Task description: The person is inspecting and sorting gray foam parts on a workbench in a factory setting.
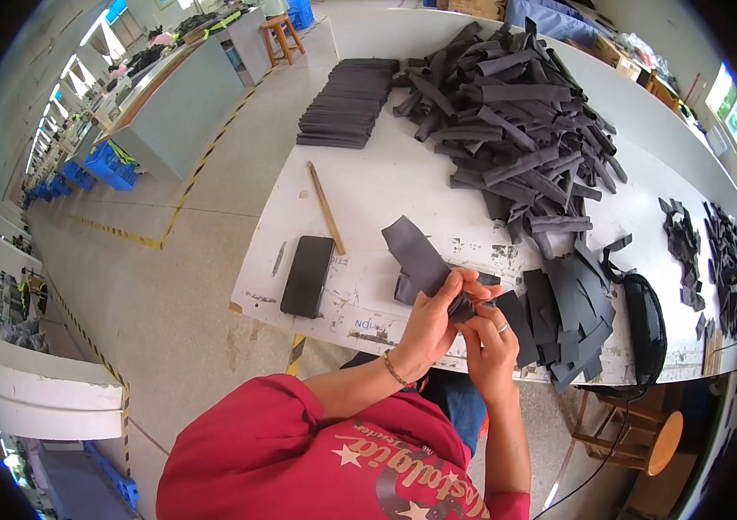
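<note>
A dark grey fabric strip is gripped by my left hand, its wide flat end sticking up and to the left. At the strip's lower end, my right hand has its fingers pinched on the fabric, close against the left fingertips. The exact fold there is hidden by my fingers. Under and behind my hands, another dark piece lies on the white table. Just right of my right hand is a spread of flat dark fabric pieces.
A large heap of dark fabric tubes covers the far side, beside a neat stack of strips. A wooden stick and a flat black slab lie left. A black mesh object sits right, above a wooden stool.
</note>
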Available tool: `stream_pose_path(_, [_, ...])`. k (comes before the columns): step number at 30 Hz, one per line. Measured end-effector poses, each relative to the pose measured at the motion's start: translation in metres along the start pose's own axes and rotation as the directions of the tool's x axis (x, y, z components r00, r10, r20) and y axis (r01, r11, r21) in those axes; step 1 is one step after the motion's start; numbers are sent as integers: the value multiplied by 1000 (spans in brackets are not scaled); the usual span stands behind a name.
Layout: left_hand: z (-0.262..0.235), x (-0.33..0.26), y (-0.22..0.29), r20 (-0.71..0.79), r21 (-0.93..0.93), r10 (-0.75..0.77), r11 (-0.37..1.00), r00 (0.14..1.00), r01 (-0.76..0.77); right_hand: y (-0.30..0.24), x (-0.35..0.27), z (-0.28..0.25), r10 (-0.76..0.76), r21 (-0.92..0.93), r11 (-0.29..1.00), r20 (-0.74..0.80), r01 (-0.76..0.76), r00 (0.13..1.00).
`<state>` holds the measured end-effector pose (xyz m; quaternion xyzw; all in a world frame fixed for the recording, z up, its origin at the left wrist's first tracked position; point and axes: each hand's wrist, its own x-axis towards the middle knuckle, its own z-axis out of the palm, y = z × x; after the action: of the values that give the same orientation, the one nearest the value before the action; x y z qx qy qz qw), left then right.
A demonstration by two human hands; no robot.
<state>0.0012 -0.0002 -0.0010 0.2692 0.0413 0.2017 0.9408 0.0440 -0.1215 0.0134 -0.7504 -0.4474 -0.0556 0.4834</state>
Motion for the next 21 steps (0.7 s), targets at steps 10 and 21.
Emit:
stream_pose_path(10, [2,21,22,-51,-30,83,996,995,-85,-8,0,30,417,457,858,-350,-236,839])
stream_pose_path(21, [-3,19,24,126,-52,27,998,992,-21,-7,6,20,655,886,354,-6,-300,756])
